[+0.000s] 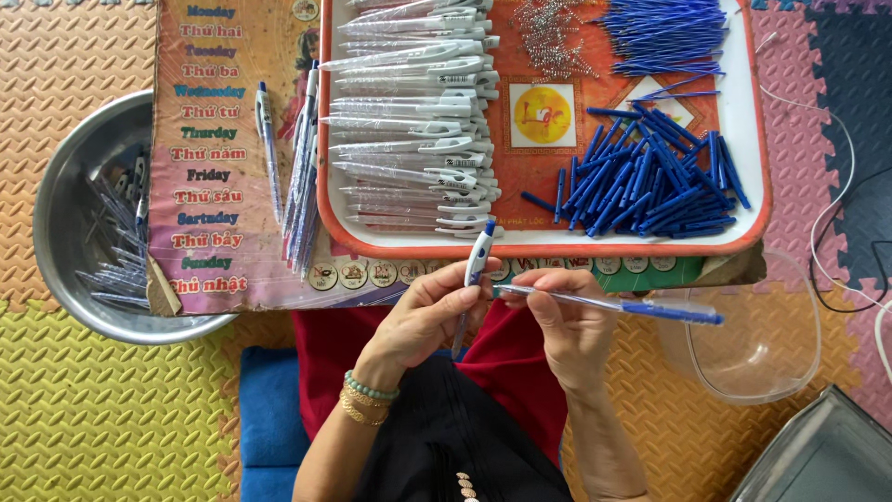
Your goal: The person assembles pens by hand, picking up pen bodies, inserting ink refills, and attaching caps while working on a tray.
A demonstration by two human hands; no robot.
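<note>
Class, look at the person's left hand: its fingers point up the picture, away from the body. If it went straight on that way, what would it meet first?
Probably the near rim of the orange-edged white plastic tray, just beyond the left hand and its white-and-blue pen part; depth is unclear.

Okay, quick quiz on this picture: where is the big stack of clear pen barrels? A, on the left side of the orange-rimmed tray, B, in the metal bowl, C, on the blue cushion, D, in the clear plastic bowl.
A: the clear pen barrels lie stacked on the left side of the tray, with loose blue pen parts to their right.
</note>
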